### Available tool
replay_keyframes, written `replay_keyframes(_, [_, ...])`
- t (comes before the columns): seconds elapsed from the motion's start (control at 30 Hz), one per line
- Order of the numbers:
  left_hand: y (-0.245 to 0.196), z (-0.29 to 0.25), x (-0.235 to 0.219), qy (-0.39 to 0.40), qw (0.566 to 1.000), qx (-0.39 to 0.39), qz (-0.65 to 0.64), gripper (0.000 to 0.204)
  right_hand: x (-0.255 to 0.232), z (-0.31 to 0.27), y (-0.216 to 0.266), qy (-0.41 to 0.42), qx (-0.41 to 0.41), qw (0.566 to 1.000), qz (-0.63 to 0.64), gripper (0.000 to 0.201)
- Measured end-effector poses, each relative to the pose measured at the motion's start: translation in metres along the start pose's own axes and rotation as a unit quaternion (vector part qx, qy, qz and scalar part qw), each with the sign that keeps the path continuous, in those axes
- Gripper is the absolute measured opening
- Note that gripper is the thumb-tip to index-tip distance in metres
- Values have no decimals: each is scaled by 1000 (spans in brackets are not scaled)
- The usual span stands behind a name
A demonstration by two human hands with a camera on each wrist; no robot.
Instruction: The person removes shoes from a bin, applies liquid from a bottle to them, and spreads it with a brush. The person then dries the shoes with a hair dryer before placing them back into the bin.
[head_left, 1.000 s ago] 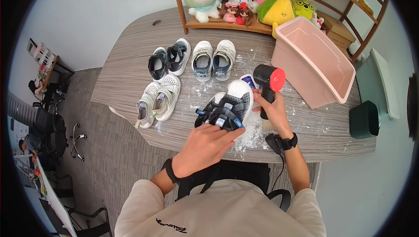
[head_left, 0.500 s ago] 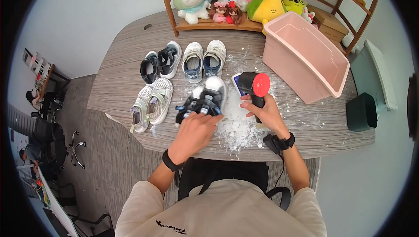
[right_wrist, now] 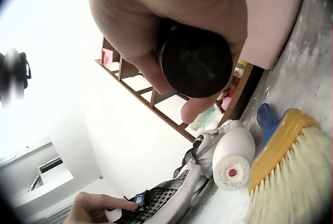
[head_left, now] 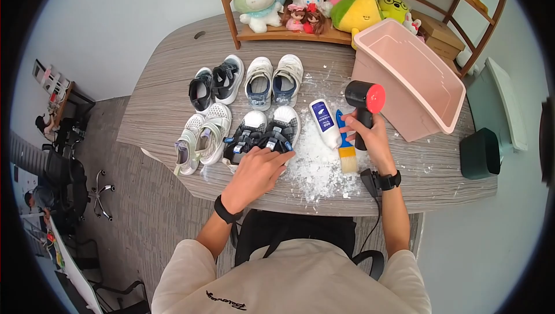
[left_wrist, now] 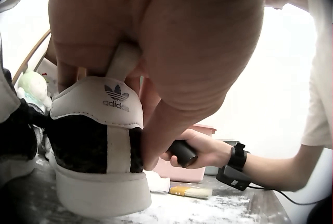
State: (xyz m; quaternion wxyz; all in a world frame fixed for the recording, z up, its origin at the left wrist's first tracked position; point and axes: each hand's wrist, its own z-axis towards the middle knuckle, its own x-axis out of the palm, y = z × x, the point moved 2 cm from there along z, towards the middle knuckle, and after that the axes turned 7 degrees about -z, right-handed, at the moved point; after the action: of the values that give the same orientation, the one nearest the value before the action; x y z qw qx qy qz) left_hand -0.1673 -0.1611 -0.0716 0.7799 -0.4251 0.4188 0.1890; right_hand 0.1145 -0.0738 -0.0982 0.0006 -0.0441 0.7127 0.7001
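My left hand (head_left: 256, 176) grips the right one of a pair of black-and-white sneakers (head_left: 286, 119) at the heel. That sneaker (left_wrist: 99, 146) stands upright in the left wrist view, the thumb against its side and an Adidas mark on its heel. Its mate (head_left: 254, 122) stands close at its left. My right hand (head_left: 373, 139) holds a black handheld blower (head_left: 359, 95) by the handle, its round red end facing right, raised above the table. Below it lie a white bottle (head_left: 324, 119) with a blue label and a blue-handled brush (head_left: 348, 161) with pale bristles.
White powder (head_left: 318, 178) is scattered over the wood-grain table. White sneakers (head_left: 272, 83), dark shoes (head_left: 215, 86) and pale strapped shoes (head_left: 202, 138) stand behind and left. A pink bin (head_left: 393, 94) is at right, beside a dark green container (head_left: 481, 153). A plush-toy shelf (head_left: 300, 34) borders the back.
My left hand has brought the lifted sneaker left and down beside its mate. My right hand moved left with the blower, then back right, uncovering the bottle and brush.
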Motion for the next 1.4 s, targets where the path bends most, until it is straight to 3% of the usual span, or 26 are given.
replay_keyframes(0.37, [9, 0, 8, 2, 1000, -26, 8, 36, -4, 0, -6, -9, -6, 1000, 15, 29])
replay_keyframes(0.6, [13, -6, -37, -149, 987, -29, -46, 21, -8, -2, -6, -17, -9, 1000, -8, 28])
replay_keyframes(0.67, [28, -5, -53, -170, 979, -101, -45, 18, -11, -3, -1, -9, -3, 1000, -18, 28])
replay_keyframes(0.8, [62, -8, -71, -243, 959, -137, 53, 15, -27, 1, -4, -7, -1, 991, -137, 28])
replay_keyframes(0.83, [70, -14, -73, -242, 959, -136, 52, 15, -32, 2, -9, -8, -1, 991, -136, 28])
replay_keyframes(0.9, [84, -24, -75, -214, 945, -221, 113, 13, -42, 4, -16, -67, -39, 956, -282, 31])
replay_keyframes(0.93, [85, -27, -75, -213, 946, -219, 112, 13, -42, 3, -14, -70, -37, 956, -282, 31])
replay_keyframes(1.03, [85, -32, -73, -150, 926, -328, 108, 19, -46, 1, -13, -101, -38, 917, -383, 37])
replay_keyframes(1.1, [85, -31, -70, -136, 923, -339, 122, 25, -49, 2, -26, -110, -87, 871, -471, 40])
replay_keyframes(1.2, [87, -32, -64, -115, 919, -338, 167, 35, -43, 0, -20, -100, -40, 865, -490, 50])
replay_keyframes(1.4, [99, -36, -56, -103, 929, -299, 193, 49, -49, 2, -29, -126, -77, 843, -518, 46])
